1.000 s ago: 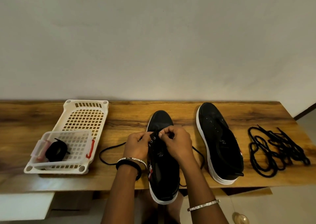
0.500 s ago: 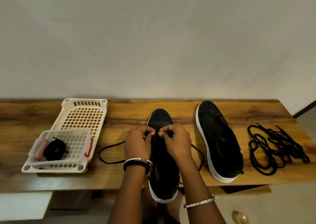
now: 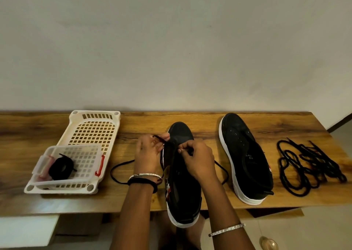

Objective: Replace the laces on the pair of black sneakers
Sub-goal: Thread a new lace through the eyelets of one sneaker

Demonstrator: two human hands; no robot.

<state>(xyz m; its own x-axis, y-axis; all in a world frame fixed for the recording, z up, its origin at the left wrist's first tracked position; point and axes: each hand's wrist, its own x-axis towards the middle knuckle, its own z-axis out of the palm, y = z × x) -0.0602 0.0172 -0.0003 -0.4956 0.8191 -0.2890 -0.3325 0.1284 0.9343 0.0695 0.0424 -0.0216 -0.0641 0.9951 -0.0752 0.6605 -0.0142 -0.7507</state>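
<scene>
Hands meet at lower centre: left hand [image 3: 147,154] pinches a black lace [image 3: 111,172] by its tip, right hand [image 3: 200,159] pinches it at the middle sneaker's [image 3: 183,188] front eyelets. Uneven pulls risk lopsided ends; its heel overhangs the wooden table [image 3: 205,120] and could tip. Rightward, second sneaker [image 3: 245,162] lies unlaced beside loose laces [image 3: 297,173]; pale wall [image 3: 171,49] behind.
</scene>
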